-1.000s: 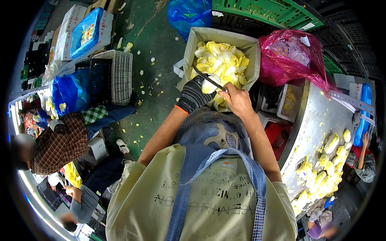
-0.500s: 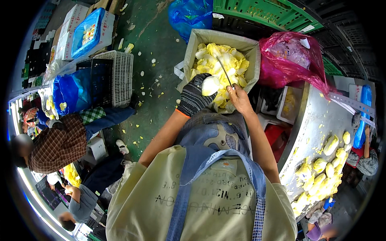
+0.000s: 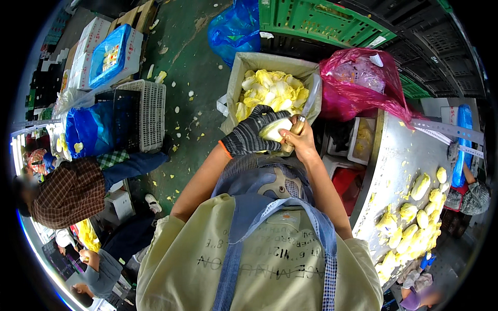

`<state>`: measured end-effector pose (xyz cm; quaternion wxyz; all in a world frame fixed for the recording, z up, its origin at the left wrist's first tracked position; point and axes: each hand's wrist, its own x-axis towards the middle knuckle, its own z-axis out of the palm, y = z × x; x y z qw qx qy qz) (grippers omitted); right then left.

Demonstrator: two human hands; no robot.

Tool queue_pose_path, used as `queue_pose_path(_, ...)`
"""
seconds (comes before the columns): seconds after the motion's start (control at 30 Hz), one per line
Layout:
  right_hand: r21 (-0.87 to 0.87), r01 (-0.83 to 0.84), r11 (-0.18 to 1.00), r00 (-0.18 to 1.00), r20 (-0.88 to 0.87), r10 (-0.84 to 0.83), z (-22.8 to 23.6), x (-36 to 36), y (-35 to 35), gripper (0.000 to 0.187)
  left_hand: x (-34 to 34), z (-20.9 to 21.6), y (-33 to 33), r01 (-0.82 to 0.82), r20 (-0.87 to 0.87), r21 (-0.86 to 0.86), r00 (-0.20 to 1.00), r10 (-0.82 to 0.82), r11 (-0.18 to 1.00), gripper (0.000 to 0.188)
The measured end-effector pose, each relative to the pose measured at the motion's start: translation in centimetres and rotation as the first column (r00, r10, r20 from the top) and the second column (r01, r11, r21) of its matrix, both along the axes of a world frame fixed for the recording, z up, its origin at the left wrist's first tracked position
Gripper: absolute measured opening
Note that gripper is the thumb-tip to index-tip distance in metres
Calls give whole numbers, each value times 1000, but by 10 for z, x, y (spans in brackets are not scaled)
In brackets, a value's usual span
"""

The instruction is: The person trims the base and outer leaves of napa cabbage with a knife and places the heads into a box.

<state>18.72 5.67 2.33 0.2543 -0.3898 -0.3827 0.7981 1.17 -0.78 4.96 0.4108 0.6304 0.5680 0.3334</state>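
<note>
Held in my left hand (image 3: 248, 133), which wears a dark striped knit glove, is a small pale cabbage (image 3: 275, 129) with its white side turned toward my other hand. My bare right hand (image 3: 305, 147) is wrapped round the wooden handle of a knife (image 3: 313, 97). Its broad blade points away from me, along the right wall of the bin, and the thumb rests against the cabbage. Just beyond both hands, loose yellow-white cabbage leaves (image 3: 273, 85) fill a bin (image 3: 234, 76) with a pale liner.
On the right, a metal table (image 3: 384, 171) bears several cabbages (image 3: 410, 236). A pink plastic bag (image 3: 342, 96) lies beside the bin, and green crates (image 3: 327, 20) stand behind. Leaf scraps dot the green floor (image 3: 189, 103). Another person (image 3: 70, 189) works at the left.
My hands have come together at the cabbage, which is tilted differently. The knife blade has swung from pointing up-left over the leaves to up-right. The whole view has shifted slightly.
</note>
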Motion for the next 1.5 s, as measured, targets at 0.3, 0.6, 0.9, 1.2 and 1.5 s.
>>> queue_pose_path(0.3,156,97,983,986,-151,-73,47,73,24,39,75,33,26,-34,480,-181,869,118,983,63)
queue_pose_path(0.6,82,385,919,920,-115,-375,61,180,27,39,174,49,70,175,-164,429,980,-114,886,49)
queue_pose_path(0.9,128,909,396,412,-136,-901,59,407,-33,36,237,8,94,234,428,-135,890,-156,963,63)
queue_pose_path(1.2,311,559,-768,-747,-214,-630,34,725,-246,34,291,-20,100,416,268,-366,904,-334,833,47)
queue_pose_path(1.5,301,447,-842,-868,-80,-490,22,814,-342,46,318,-39,103,488,169,-350,872,-459,800,44)
